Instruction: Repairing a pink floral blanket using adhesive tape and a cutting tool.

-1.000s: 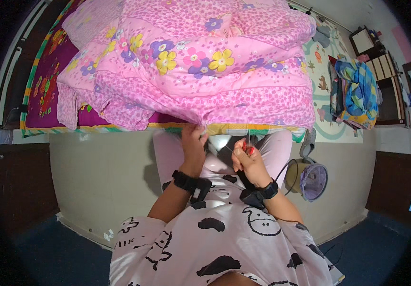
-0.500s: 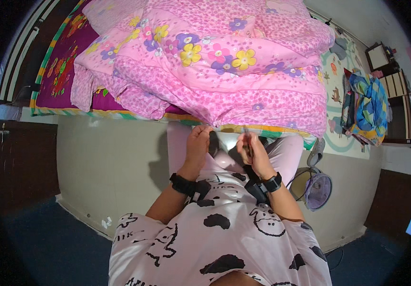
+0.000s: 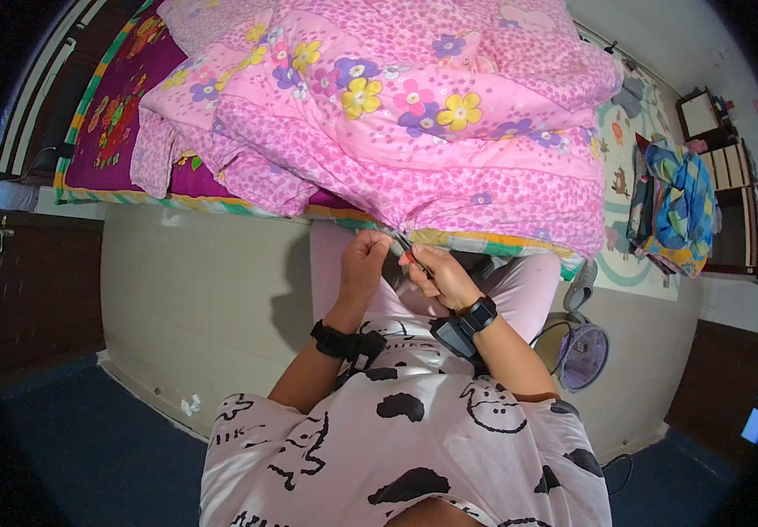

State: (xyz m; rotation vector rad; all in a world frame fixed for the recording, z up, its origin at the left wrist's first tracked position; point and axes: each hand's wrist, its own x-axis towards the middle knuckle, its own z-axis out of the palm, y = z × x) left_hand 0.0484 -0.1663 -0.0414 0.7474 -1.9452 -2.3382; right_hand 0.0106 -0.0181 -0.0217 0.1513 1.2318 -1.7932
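A pink flowered quilt (image 3: 484, 158) lies bunched on the bed, its gathered edge hanging down in front of me. Just below that edge my left hand (image 3: 364, 265) is closed in a pinch by the gathered fabric; whether it grips cloth or a thread is too small to tell. My right hand (image 3: 439, 277) is closed around small scissors (image 3: 404, 242) with a bit of red at the handle. Their tips reach up to the gathered spot beside my left fingertips. Both wrists wear black straps.
The mattress (image 3: 115, 132) has a purple cover and a green-yellow border. To the right, a mesh basket (image 3: 584, 356) and a grey slipper (image 3: 580, 287) stand on the beige floor (image 3: 186, 290). Folded cloths (image 3: 682, 198) are piled on a pale mat (image 3: 616, 255).
My right hand has moved left and slightly up, bringing the scissors to the gathered quilt edge next to my left fingertips. My left hand has stayed almost in place.
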